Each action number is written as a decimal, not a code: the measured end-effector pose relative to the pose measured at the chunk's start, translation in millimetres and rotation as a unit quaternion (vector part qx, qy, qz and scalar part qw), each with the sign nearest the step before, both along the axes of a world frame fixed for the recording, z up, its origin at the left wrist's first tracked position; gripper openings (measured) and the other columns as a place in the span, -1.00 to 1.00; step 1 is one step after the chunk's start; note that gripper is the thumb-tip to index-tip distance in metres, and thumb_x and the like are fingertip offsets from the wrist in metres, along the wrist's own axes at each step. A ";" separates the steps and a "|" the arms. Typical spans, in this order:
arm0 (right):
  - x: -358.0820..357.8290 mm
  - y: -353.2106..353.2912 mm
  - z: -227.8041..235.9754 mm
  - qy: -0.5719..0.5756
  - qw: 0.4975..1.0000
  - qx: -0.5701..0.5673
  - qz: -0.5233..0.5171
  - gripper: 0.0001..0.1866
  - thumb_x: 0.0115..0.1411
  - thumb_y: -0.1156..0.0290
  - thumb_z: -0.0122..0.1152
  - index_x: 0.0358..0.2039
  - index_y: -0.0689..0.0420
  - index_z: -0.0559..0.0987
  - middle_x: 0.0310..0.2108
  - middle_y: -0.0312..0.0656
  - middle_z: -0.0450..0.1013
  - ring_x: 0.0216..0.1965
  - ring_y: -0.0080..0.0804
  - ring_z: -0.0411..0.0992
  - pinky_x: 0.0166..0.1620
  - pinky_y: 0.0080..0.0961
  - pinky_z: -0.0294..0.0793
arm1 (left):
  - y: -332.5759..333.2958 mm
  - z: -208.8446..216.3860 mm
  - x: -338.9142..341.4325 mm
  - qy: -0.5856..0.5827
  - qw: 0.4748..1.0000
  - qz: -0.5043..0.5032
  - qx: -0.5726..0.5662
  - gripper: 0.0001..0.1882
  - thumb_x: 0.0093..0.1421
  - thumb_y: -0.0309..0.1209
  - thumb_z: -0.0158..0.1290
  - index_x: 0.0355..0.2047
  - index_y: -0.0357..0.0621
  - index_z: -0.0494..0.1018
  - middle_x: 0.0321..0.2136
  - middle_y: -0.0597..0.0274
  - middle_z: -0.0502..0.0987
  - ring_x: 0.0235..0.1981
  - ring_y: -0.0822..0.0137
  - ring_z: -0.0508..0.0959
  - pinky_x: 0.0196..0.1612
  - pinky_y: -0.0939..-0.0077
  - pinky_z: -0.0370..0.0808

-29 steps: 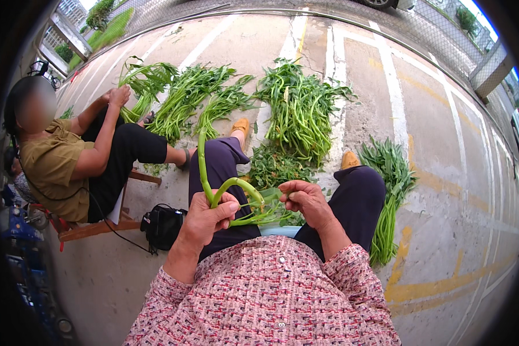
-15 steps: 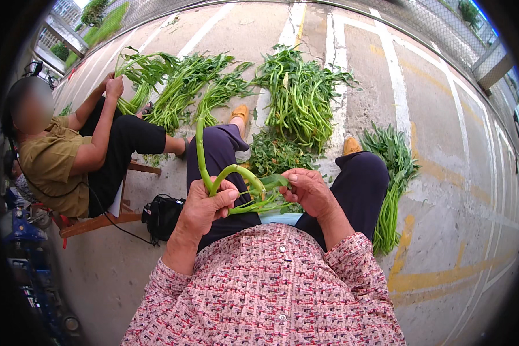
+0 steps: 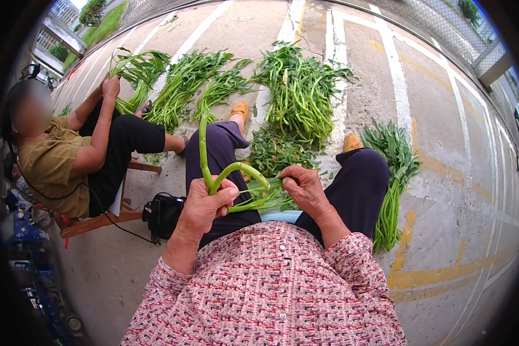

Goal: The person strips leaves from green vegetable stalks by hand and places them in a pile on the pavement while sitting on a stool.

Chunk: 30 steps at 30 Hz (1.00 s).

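Observation:
My left hand point(image 3: 205, 209) is closed round a water spinach stem point(image 3: 204, 151), with thumb and fingers pressed together. One thick green piece rises above the fist, and another curls over to the right. Thinner leafy shoots point(image 3: 262, 200) spread from this hand over my lap. Opposite it, my right hand point(image 3: 307, 193) pinches a green leaf point(image 3: 274, 185) of the same plant between thumb and forefinger. Beyond my hands, a heap of loose leaves point(image 3: 279, 151) lies on the ground between my feet.
A large water spinach pile point(image 3: 300, 95) lies ahead, with another bundle point(image 3: 390, 179) by my right leg and more bunches point(image 3: 184, 86) to the left. There a seated person point(image 3: 63, 144) holds leafy stems. A black bag point(image 3: 164, 215) stands beside the wooden stool point(image 3: 101, 223).
My right hand has shifted slightly left, with its wrist bent more and the pinched leaf drawn taut. My left hand still holds the stem in nearly the same place.

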State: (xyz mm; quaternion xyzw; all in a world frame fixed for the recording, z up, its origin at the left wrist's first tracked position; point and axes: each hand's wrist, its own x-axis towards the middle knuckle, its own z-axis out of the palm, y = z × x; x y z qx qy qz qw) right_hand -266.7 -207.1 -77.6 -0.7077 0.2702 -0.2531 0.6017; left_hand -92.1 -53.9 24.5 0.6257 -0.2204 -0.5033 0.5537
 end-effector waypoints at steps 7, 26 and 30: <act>-5.1 -12.8 -2.3 -0.112 0.938 0.292 -0.148 -0.88 0.13 0.51 0.02 -0.38 0.24 0.52 -0.61 -0.32 0.41 -0.66 -0.72 0.27 -0.62 -0.79 0.22 | -0.4 3.0 0.9 0.003 1.000 0.011 -0.004 -0.91 0.11 -0.47 0.12 -0.45 -0.24 0.49 -0.66 0.33 0.45 -0.74 0.63 0.36 -0.72 0.83 0.22; -3.8 -3.2 24.8 -0.103 0.895 0.431 0.053 -0.82 0.16 0.34 0.10 -0.38 0.20 0.50 -0.62 -0.39 0.35 -0.63 -0.68 0.25 -0.55 -0.77 0.20 | -1.4 3.0 -2.3 0.001 1.000 -0.002 -0.004 -0.88 0.10 -0.43 0.12 -0.46 -0.24 0.49 -0.69 0.33 0.43 -0.76 0.63 0.34 -0.75 0.84 0.15; -3.8 -3.3 20.6 -0.107 0.927 0.354 0.068 -0.87 0.16 0.39 0.12 -0.42 0.19 0.49 -0.65 -0.42 0.30 -0.65 -0.71 0.17 -0.57 -0.75 0.14 | -0.9 1.8 -2.2 0.000 1.000 -0.003 -0.001 -0.88 0.10 -0.43 0.13 -0.46 -0.24 0.49 -0.68 0.33 0.43 -0.76 0.64 0.34 -0.75 0.85 0.16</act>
